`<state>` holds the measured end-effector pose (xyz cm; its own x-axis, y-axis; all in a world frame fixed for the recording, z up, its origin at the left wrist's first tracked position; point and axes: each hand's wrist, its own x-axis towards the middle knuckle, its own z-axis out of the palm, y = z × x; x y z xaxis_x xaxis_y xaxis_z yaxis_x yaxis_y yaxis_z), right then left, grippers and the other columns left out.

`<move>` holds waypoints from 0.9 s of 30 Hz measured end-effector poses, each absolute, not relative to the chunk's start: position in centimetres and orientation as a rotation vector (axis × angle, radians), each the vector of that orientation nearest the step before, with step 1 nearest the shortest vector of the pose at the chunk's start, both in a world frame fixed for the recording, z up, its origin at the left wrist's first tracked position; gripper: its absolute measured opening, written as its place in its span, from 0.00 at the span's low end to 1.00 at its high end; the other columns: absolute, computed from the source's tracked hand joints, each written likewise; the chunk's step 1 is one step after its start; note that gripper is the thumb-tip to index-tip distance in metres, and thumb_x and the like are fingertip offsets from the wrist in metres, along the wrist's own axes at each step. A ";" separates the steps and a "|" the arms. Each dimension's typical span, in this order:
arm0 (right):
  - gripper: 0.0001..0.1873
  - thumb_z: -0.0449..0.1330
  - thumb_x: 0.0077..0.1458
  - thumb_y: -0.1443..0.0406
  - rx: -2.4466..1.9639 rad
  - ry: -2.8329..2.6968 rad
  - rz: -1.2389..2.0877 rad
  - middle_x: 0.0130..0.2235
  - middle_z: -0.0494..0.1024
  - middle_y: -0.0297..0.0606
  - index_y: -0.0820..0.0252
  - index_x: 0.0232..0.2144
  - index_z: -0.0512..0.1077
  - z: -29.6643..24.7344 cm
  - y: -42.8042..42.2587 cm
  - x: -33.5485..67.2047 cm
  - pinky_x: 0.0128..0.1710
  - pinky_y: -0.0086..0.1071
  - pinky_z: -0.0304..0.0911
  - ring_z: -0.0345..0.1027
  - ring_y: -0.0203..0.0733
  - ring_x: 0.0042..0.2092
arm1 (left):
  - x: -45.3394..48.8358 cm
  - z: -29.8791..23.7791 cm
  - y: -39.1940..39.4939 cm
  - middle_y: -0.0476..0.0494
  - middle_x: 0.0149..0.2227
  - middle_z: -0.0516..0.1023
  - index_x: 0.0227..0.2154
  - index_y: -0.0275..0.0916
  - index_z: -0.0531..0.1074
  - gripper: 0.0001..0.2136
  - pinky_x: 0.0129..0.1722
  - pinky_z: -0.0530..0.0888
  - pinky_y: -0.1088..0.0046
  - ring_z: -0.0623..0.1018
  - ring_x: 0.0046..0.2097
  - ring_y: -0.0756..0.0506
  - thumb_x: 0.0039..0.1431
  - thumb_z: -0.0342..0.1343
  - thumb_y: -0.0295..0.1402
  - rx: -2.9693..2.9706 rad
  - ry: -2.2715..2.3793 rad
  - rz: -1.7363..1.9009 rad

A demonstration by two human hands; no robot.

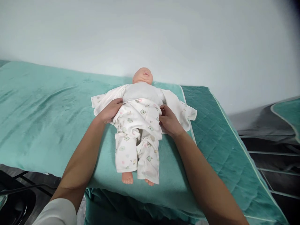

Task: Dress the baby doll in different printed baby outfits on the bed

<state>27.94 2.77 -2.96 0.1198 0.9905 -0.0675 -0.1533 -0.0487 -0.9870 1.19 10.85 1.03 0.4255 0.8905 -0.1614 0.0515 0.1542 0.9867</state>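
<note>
On its back lies a baby doll [143, 75], its head at the wall side and its bare feet toward me. It wears white baby pants [138, 117] with a small animal print, drawn up to the waist over a plain pale torso [142, 91]. A white baby jacket [178, 111] is spread beneath and beside it, with the sleeves out to both sides. My left hand [112, 110] is closed on the pants at the left of the waist. At the right side, my right hand [170, 120] pinches the pants' edge; some fingertips are hidden.
A light teal blanket [47, 115] covers most of the bed, over a darker quilted cover [217, 150] at the right. The pale wall [150, 37] stands right behind the doll's head. A metal frame [274, 153] is at far right, and a black object [18, 200] at lower left.
</note>
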 end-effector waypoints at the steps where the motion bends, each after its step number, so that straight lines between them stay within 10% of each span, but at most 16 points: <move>1: 0.26 0.74 0.39 0.65 -1.163 -0.957 1.239 0.32 0.71 0.25 0.50 0.37 0.64 -3.0 2.8 27.8 0.25 0.29 0.55 0.60 0.34 0.28 | 1.2 1.1 10.8 0.43 0.39 0.83 0.42 0.38 0.80 0.13 0.39 0.73 0.68 0.79 0.38 0.43 0.53 0.62 0.34 1.252 0.963 0.773; 27: 0.20 0.76 0.44 0.60 -1.000 -0.950 1.180 0.32 0.76 0.27 0.50 0.36 0.70 -4.0 3.4 28.1 0.35 0.36 0.70 0.70 0.38 0.32 | 0.9 0.7 11.2 0.43 0.37 0.81 0.44 0.39 0.79 0.18 0.34 0.73 0.69 0.79 0.38 0.43 0.53 0.70 0.42 1.225 0.928 0.836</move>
<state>28.06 3.40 -3.95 0.1346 0.9889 0.0627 -0.2727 0.0978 -0.9571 0.90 11.19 0.67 0.3996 0.9077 -0.1281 -0.0324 0.1537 0.9876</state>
